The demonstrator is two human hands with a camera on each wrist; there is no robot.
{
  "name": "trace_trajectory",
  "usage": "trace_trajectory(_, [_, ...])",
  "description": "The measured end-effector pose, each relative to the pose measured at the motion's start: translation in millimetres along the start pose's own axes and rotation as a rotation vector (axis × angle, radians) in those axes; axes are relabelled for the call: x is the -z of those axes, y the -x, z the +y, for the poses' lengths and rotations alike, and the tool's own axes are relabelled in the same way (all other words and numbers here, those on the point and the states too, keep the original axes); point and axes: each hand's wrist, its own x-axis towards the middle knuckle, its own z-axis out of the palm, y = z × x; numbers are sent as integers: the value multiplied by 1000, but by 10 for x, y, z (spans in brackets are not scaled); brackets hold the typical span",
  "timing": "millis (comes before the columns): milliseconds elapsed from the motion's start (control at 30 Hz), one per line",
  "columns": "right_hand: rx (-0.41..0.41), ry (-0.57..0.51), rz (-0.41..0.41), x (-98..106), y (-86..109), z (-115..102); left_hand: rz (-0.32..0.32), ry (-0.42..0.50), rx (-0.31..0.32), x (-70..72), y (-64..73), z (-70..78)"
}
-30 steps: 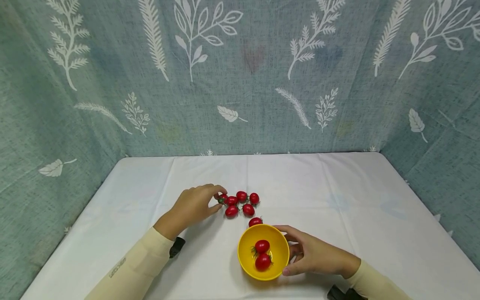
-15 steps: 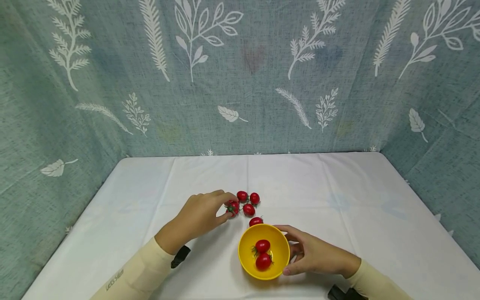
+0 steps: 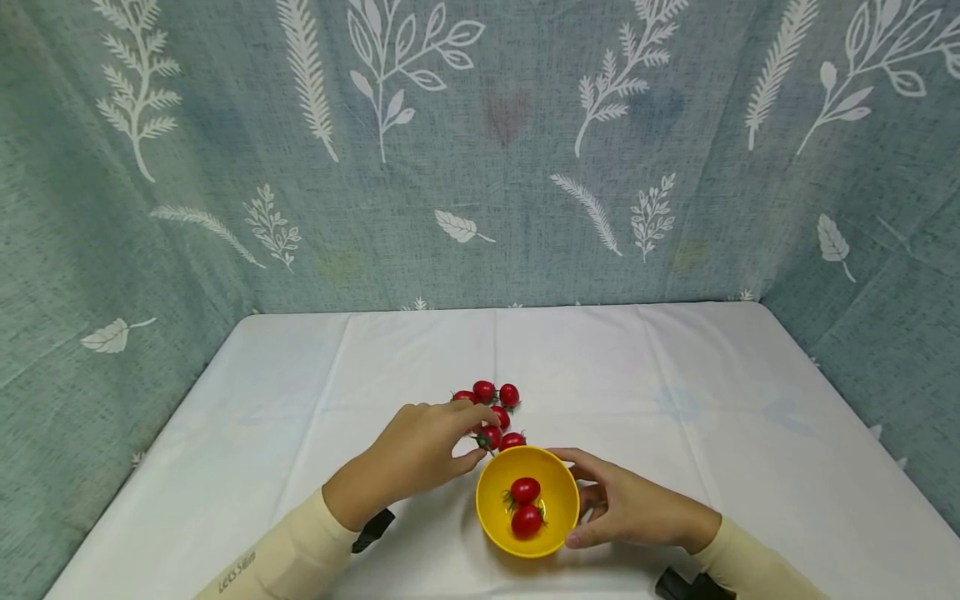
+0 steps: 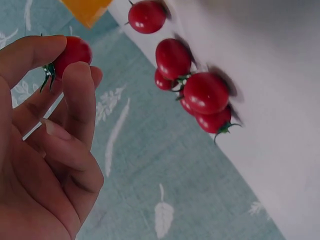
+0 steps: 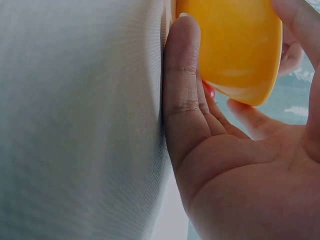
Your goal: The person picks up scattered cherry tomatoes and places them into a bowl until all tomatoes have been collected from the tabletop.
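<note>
My left hand (image 3: 420, 454) pinches a cherry tomato (image 4: 75, 54) between thumb and fingertips, its green stem pointing out, just left of the bowl's far rim. A yellow bowl (image 3: 558, 483) stands on the table with two cherry tomatoes (image 3: 527, 522) inside. My right hand (image 3: 641, 510) holds the bowl from its right side, thumb at the near side and index finger along the far rim. In the right wrist view the little-finger edge of the hand lies along the white cloth (image 5: 100, 125).
Several loose cherry tomatoes (image 3: 509, 395) lie beyond the bowl, partly covered by my left fingers in the head view. One tomato (image 3: 512, 441) sits right at the bowl's far rim. A green leaf-patterned curtain (image 3: 480, 217) surrounds the table's back and sides.
My left hand has taken a tomato from the left of the cluster and carried it right and nearer to the bowl. My right hand and the bowl have stayed in place.
</note>
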Motion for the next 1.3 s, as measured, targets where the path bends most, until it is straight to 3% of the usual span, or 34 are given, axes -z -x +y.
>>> trace_trajectory(500, [42,-1,-29,19,3,34,-155,117,-24,-71,-41,153])
trace_trajectory(767, [43,-10,-36,23,-1,31,-148,111,-88,-128,-58,188])
trace_trajectory(1300, [21,-12,-28,19,-6,16,-228,114,-107,-241,-104,230])
